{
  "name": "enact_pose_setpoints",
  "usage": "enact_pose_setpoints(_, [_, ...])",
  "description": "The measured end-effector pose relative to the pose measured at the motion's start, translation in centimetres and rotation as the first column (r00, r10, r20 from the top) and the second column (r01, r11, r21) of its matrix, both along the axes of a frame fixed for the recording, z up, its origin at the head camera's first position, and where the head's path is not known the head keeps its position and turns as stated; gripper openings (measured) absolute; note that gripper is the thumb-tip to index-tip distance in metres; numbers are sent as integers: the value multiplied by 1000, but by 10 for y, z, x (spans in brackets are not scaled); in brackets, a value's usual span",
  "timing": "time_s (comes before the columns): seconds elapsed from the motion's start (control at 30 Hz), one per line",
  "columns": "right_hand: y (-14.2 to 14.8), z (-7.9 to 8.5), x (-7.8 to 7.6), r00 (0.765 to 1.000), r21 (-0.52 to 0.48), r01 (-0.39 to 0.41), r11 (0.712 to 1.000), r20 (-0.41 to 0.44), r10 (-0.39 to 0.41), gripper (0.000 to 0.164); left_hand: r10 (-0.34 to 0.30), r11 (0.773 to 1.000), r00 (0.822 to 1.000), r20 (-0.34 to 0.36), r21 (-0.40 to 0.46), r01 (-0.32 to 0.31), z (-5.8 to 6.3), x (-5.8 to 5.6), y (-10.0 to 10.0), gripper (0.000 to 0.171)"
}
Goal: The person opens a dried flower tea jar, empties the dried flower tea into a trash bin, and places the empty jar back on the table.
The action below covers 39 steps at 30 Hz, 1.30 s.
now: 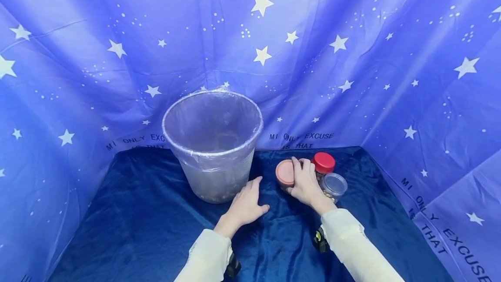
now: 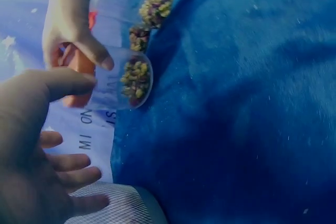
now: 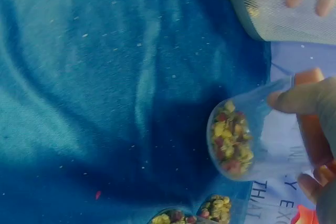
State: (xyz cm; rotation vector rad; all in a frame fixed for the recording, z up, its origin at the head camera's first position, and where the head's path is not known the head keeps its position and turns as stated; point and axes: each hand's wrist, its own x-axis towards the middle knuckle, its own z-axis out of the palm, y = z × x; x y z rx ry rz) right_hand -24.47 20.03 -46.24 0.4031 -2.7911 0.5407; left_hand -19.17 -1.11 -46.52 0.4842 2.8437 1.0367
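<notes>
At the top of a clear jar (image 3: 231,140) with an orange lid (image 1: 284,172), my right hand (image 1: 307,182) grips with thumb and fingers. Dried yellow and dark red flower buds lie in the bottom of that jar, as both wrist views show. My left hand (image 1: 245,203) is between the bin and the jars, its fingers spread and nothing held. In the left wrist view its thumb overlaps the orange lid. Right beside the held jar stand a red-lidded jar (image 1: 324,161) and a clear-lidded jar (image 1: 334,184), both with similar dried contents.
A mesh waste bin (image 1: 213,153) lined with a clear plastic bag stands left of the jars, some pale bits at its bottom. Dark blue cloth (image 1: 148,221) covers the table. Behind and at the sides hangs a blue star-printed curtain (image 1: 219,34).
</notes>
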Motion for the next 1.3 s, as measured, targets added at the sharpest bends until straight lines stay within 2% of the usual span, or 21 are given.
enact_pose_setpoints(0.13, [-1,-4,1,999,7,-39,999,7,39,96,-7,986,994,-110,-168,-12,3,-1,6,81])
enact_pose_setpoints(0.33, [3,-11,-1,996,-44,-87,995,2,87,99,-6,978,987,-161,-205,-28,9,-5,16,79])
enact_pose_setpoints(0.53, [9,-18,-2,993,-151,-108,983,26,114,97,34,998,994,-101,-55,-40,14,-16,32,75])
enact_pose_setpoints(0.67, [9,-20,-2,985,-182,-155,971,43,166,94,48,999,997,-64,-17,-49,11,-19,37,78])
enact_pose_setpoints(0.97, [6,-23,2,977,-128,-179,976,98,192,91,-39,998,999,22,57,38,9,-17,41,87])
enact_pose_setpoints(1.13, [7,-22,0,977,-91,-176,980,105,185,92,-46,999,998,51,26,45,10,-16,44,98])
enact_pose_setpoints(1.3, [11,-25,-2,974,-45,-125,991,183,131,93,-34,998,998,47,-42,36,6,-14,46,101])
